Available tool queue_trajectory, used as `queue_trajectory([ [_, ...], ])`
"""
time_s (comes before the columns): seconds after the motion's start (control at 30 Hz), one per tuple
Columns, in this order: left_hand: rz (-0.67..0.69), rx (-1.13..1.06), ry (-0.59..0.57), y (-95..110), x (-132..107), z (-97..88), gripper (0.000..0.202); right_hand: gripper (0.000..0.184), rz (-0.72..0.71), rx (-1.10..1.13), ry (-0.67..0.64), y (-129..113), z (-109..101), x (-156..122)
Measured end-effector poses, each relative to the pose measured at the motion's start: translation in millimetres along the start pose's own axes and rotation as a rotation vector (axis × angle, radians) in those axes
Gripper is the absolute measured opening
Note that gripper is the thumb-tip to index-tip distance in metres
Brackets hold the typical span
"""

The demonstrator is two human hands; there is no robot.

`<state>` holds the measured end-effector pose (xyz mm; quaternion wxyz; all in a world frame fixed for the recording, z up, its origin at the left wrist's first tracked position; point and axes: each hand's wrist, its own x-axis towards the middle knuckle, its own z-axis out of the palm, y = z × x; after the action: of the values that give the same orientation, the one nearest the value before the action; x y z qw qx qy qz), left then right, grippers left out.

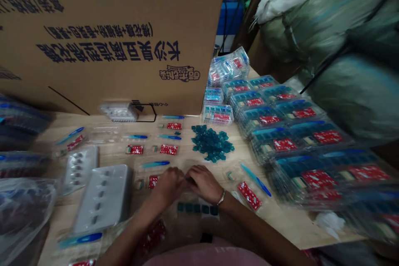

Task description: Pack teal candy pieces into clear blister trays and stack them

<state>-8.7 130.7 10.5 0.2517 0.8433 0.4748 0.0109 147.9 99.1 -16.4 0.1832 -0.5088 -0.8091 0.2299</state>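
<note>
My left hand (168,185) and my right hand (204,183) meet at the middle of the wooden table (293,224), fingers curled together over a clear plastic tray (196,208) that holds a row of teal square tiles. What the fingertips pinch is too small to make out. A bracelet sits on my right wrist. A loose pile of teal tiles (212,143) lies just beyond my hands. Around them lie open clear trays with red packets (168,149) and blue pens (255,179).
A big cardboard box (109,45) stands at the back. Stacks of filled clear packs (280,133) cover the right side. Grey moulded trays (102,197) lie at the left beside plastic bags (21,208). Large stuffed sacks (343,50) rise at the right.
</note>
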Motion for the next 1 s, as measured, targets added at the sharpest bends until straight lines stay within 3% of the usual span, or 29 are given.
queue_trajectory([
  [0.1,-0.032,0.041,0.145,5,63,-18.2,0.022,0.008,0.014,0.138,0.096,0,-7,-4],
  [0.17,-0.016,0.032,0.164,8,102,-21.8,0.02,0.006,0.021,0.18,0.161,-2,-12,-7],
  [0.27,-0.01,0.009,0.184,7,132,-18.7,0.022,0.005,0.031,0.22,0.231,0,-20,-14],
  [0.33,-0.028,-0.012,0.226,3,131,-16.5,0.023,0.008,0.052,0.235,0.269,6,-25,-18],
  [0.47,-0.116,-0.075,0.316,-6,104,-20.4,0.023,0.013,0.107,0.168,0.312,25,-38,-3],
  [0.53,-0.176,-0.109,0.349,-10,92,-23.8,0.023,0.015,0.144,0.025,0.262,32,-44,21],
  [0.63,-0.232,-0.154,0.387,-14,80,-25.4,0.022,0.015,0.205,-0.184,0.083,36,-48,68],
  [0.77,-0.232,-0.238,0.425,-17,68,-19.1,0.018,0.012,0.214,-0.189,0.006,37,-46,108],
  [0.87,-0.163,-0.55,0.494,-18,61,-10.4,0.015,0.007,0.227,0.034,0.003,41,-41,101],
  [1.0,-0.05,-1.038,0.536,-12,57,0.9,0.01,0.018,0.352,0.772,0.072,46,-34,67],
])
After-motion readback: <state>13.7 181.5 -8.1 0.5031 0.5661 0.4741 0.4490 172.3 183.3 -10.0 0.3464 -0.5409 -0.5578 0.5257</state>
